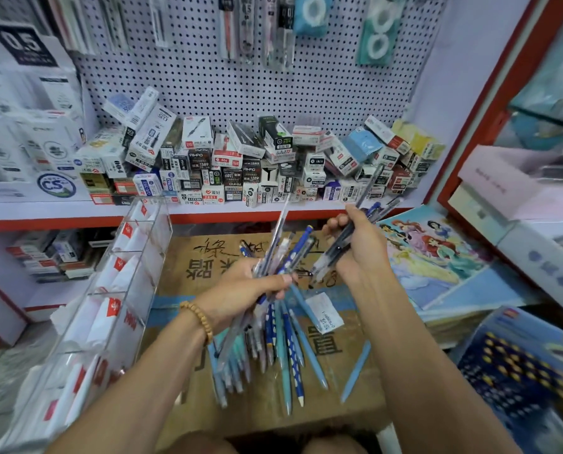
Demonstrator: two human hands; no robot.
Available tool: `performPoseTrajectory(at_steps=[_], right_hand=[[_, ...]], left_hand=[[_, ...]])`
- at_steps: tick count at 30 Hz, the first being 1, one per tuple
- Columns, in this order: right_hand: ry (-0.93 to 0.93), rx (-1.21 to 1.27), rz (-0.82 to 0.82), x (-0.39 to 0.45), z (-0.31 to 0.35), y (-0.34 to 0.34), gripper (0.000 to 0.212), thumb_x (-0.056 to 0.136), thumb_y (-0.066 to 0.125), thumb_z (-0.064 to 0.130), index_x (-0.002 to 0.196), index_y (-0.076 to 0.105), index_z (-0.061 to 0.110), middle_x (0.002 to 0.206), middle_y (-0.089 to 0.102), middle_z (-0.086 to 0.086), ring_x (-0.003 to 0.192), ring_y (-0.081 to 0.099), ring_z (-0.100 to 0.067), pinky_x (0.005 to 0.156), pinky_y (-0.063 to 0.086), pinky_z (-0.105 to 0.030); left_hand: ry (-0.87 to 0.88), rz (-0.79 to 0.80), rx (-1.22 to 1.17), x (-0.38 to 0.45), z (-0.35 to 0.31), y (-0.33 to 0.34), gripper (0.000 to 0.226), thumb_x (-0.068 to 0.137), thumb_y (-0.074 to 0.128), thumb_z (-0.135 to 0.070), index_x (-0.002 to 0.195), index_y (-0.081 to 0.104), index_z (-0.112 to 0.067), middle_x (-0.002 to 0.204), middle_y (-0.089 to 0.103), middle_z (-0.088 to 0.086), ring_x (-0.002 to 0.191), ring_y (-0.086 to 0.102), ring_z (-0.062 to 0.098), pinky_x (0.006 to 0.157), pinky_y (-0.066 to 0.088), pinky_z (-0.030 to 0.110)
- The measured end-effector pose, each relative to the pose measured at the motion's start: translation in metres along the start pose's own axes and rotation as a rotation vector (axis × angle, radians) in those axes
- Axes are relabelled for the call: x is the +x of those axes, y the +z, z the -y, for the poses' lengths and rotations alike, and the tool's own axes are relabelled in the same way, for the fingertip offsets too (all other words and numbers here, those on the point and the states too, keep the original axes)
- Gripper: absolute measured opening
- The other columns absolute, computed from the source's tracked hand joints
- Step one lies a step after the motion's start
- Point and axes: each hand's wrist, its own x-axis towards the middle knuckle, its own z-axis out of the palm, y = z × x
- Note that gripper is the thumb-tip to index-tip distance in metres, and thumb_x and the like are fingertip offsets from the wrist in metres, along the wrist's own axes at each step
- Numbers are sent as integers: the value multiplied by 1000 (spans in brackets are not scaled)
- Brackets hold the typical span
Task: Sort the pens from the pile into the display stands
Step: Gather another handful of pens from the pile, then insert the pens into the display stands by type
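My left hand (pixel 241 290) grips a thick bundle of pens (pixel 273 329), blue, teal and clear ones, fanned out above and below the fist over a cardboard box (pixel 339 371). Just to the right and slightly higher, my right hand (pixel 355 247) is closed on a few clear dark-ink pens (pixel 349 231) that point up and to the right. A single light blue pen (pixel 355 371) lies loose on the box. A clear acrylic display stand (pixel 116 290) with several stepped compartments stands at the left, beside my left forearm.
A shelf (pixel 77 211) behind holds a heap of small pen boxes (pixel 241 165) under a pegboard (pixel 241 77) with hanging packs. Cartoon-printed colouring books (pixel 437 257) lie at the right, a blue patterned box (pixel 516 365) at the lower right.
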Motion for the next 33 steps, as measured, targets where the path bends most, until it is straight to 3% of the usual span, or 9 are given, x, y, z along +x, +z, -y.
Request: performPoseTrajectory(at_steps=[3, 9, 12, 15, 17, 20, 23, 26, 33], right_hand=[[-13, -213, 21, -19, 7, -13, 11, 101, 54, 15, 94, 49, 8, 59, 50, 0, 45, 48, -12, 46, 45, -26], [1, -580, 262, -71, 14, -52, 18, 99, 57, 18, 105, 61, 2, 68, 55, -5, 45, 39, -12, 40, 33, -22], [-17, -737, 324, -91, 24, -76, 29, 100, 55, 22, 108, 61, -6, 69, 58, -6, 46, 39, -14, 43, 34, -25], [6, -894, 358, -111, 36, -97, 40, 100, 57, 31, 96, 63, -8, 64, 59, -8, 47, 42, -16, 47, 36, -27], [-9, -949, 379, -125, 43, -109, 38, 100, 56, 31, 92, 65, -5, 65, 62, -7, 46, 44, -15, 47, 37, -27], [-40, -946, 376, -143, 53, -126, 31, 100, 55, 29, 103, 66, -1, 75, 68, -9, 47, 45, -16, 45, 38, -26], [-74, -898, 288, -159, 65, -145, 25, 100, 56, 24, 90, 68, 4, 65, 65, -4, 45, 42, -15, 44, 35, -26], [-176, -829, 141, -176, 76, -170, 34, 98, 59, 21, 72, 66, -1, 45, 48, -3, 38, 35, -15, 43, 29, -27], [-312, -872, -208, -225, 97, -223, 31, 93, 66, 18, 75, 62, -6, 45, 37, -7, 34, 34, -15, 38, 28, -22]], left_hand=[[-1, -141, -31, -8, -4, 7, 13, 90, 65, -16, 85, 65, -4, 56, 56, 2, 44, 47, 12, 39, 38, 21], [159, -316, 12, -12, -21, 43, 30, 87, 71, -28, 69, 53, -11, 49, 52, 1, 38, 46, 9, 43, 40, 18], [195, -337, -16, -12, -24, 64, 28, 85, 72, -30, 77, 59, -7, 49, 50, -2, 37, 44, 7, 39, 37, 16], [217, -387, -63, -13, -25, 86, 32, 83, 74, -33, 85, 65, -1, 51, 50, 2, 37, 42, 10, 40, 37, 19], [235, -396, -141, -15, -29, 101, 27, 84, 74, -28, 80, 64, -4, 54, 50, 5, 37, 41, 11, 38, 36, 18], [231, -336, -274, -19, -35, 120, 11, 85, 74, -19, 79, 65, -14, 62, 56, 9, 40, 43, 12, 42, 38, 22], [205, -283, -300, -22, -36, 139, 7, 87, 72, -15, 82, 66, -15, 64, 60, 10, 37, 43, 13, 40, 37, 23], [172, -238, -331, -28, -34, 162, 9, 89, 69, -12, 81, 64, -13, 55, 59, 4, 38, 42, 16, 39, 38, 24], [175, 34, -322, -53, -20, 225, 3, 92, 64, -10, 88, 63, -11, 51, 61, -5, 34, 40, 9, 36, 35, 21]])
